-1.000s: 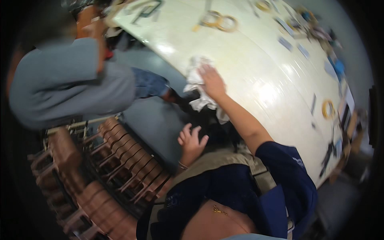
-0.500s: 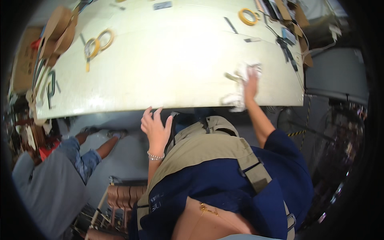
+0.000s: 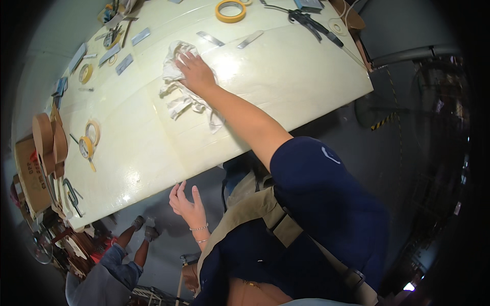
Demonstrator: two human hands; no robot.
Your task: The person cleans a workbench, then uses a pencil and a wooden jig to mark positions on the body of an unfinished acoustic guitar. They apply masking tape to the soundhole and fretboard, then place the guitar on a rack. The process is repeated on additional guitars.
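My right hand [image 3: 196, 74] presses on a crumpled white cloth [image 3: 176, 66] on the pale table [image 3: 148, 158], its fingers bent into the folds. Loose ends of the cloth trail toward me under the forearm. Just past the cloth lie two flat metal blades [image 3: 211, 39], and a roll of yellow tape [image 3: 230, 11] sits beyond them. My left hand [image 3: 188, 205] hangs open off the table's near edge, its fingers apart and nothing in them.
A black air gun [image 3: 310, 23] with a hose lies at the far right. Tape rolls [image 3: 87, 145], a green clamp [image 3: 72, 198] and guitar-shaped wooden bodies [image 3: 48, 143] line the left side. Another person [image 3: 109, 275] stands at the lower left.
My right hand has carried the cloth left and farther onto the table. The whole view has turned and shifted. My left hand remains open by the near edge.
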